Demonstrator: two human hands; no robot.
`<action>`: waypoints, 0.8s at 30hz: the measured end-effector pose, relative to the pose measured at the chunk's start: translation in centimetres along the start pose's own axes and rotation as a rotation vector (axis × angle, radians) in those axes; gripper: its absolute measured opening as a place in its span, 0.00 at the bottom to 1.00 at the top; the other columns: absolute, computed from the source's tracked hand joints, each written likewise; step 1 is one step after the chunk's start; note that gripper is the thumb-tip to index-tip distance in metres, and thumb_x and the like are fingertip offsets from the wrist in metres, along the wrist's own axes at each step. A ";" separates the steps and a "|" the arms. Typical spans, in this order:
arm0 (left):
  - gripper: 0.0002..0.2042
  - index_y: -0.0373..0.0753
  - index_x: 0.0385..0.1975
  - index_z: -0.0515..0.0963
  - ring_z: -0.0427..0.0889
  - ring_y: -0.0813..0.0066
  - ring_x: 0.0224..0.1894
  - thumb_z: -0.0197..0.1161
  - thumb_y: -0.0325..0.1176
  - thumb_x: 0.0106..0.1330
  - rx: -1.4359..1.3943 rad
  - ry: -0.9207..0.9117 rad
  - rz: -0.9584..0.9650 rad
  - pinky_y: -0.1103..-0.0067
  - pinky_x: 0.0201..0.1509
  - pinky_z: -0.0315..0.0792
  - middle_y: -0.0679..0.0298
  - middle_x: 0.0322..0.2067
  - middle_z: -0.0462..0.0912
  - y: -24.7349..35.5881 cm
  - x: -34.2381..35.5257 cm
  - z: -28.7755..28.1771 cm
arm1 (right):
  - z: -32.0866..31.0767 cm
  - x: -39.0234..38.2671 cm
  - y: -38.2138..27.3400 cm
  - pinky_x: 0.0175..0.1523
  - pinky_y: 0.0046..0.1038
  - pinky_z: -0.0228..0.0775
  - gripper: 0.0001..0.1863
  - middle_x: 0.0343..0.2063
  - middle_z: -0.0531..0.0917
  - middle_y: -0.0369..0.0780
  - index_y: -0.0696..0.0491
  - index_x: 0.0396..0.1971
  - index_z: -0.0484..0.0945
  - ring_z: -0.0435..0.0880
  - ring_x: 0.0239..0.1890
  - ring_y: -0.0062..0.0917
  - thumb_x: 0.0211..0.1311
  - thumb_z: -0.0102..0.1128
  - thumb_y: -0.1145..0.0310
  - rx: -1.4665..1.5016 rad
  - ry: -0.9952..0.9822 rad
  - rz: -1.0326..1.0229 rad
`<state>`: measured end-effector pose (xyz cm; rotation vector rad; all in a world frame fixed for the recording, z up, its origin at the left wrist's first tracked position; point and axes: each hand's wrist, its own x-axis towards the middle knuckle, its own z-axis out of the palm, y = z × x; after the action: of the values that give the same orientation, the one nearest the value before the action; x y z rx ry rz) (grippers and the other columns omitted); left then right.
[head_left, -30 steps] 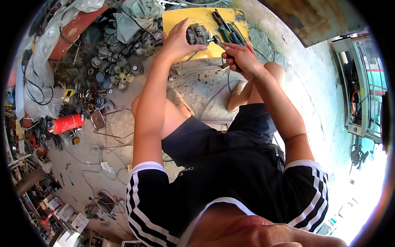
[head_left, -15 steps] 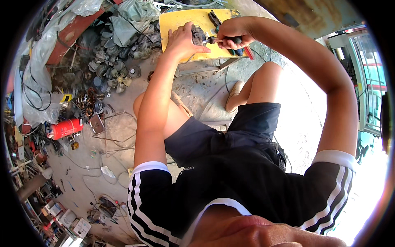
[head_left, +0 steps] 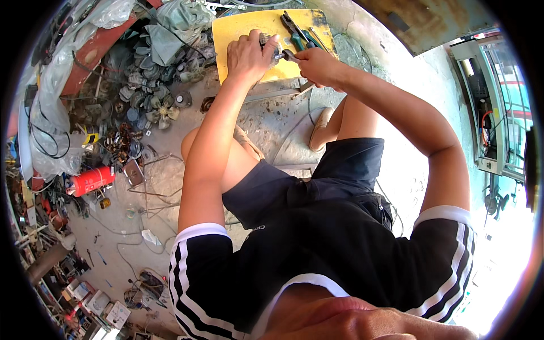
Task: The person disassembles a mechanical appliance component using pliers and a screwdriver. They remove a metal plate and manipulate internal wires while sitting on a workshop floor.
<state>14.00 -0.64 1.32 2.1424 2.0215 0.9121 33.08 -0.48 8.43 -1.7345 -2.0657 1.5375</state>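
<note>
A small yellow-topped table [head_left: 222,35] stands in front of me. On it my left hand [head_left: 248,58] grips a dark, grimy machine part [head_left: 264,41], mostly hidden by the palm and fingers. A short metal shaft [head_left: 278,56] sticks out of the part toward the right. My right hand [head_left: 321,68] is closed round a metal tool with a wrench-like head [head_left: 290,55]; its handle is hidden in the fist. That head meets the shaft or lies right beside it. Behind the right hand lie pliers with dark jaws and green handles [head_left: 296,38].
Old motor parts and a fan wheel [head_left: 163,113] are heaped on the floor at left, near plastic sheeting [head_left: 54,107]. A red cylinder [head_left: 92,180] lies below them. Cables cross the floor. A rusty metal panel [head_left: 425,20] juts in at upper right, beside a glass-fronted cabinet [head_left: 493,102].
My right hand has turned and dropped lower, and its elbow has come down and inward. The dark handle and red object seen near it before no longer show. My left hand has shifted slightly.
</note>
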 end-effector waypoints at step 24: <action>0.23 0.32 0.40 0.78 0.82 0.44 0.35 0.51 0.50 0.65 0.003 0.088 -0.052 0.57 0.43 0.73 0.43 0.31 0.83 -1.9 1.8 1.0 | 0.6 1.4 -1.7 0.43 0.39 0.78 0.12 0.35 0.83 0.55 0.62 0.30 0.84 0.85 0.37 0.48 0.53 0.53 0.74 -0.621 0.120 -0.323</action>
<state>12.67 1.67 0.39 2.0760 2.1093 1.0139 30.96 0.34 8.56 -1.4562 -2.7685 0.7274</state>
